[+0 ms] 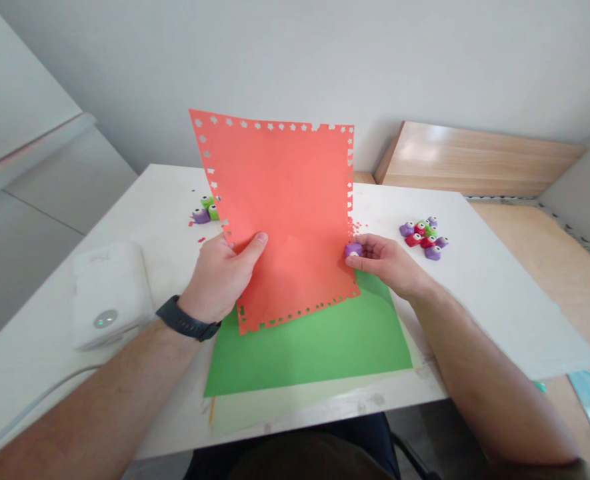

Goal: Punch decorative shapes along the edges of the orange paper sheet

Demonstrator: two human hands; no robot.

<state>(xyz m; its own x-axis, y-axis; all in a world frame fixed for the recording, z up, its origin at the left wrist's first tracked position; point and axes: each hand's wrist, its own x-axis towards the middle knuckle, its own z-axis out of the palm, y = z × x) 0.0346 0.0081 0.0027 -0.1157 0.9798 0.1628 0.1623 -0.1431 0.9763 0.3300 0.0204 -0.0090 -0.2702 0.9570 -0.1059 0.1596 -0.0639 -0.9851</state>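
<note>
Item held: orange-red rectangular paper sheet (279, 200), raised above the green paper sheet (315, 360) on the white table (475, 293).

Left hand (219, 273): pinching the orange-red sheet low on its left side, thumb flat on the near face; the other fingers are mostly hidden behind.

Right hand (382, 260): thumb and fingers pinching a small purple plastic craft punch (353, 251) at the right edge. Whether that edge sits inside the slot cannot be told.

Assessment, step in hand: punching along the right border. Good practice would be to seat the edge fully and squarely, match the spacing of the holes above, and squeeze straight with the thumb. The left grip should keep the paper taut; it appears slightly bowed, so a skewed or torn hole is a risk. The plain stretch just below the punch appears suitable for further holes.

Orientation: 1 broad face towards the wearer; long axis roughly upright, short edges at top and bottom. The bottom edge slopes, its left corner lower in view.
</note>
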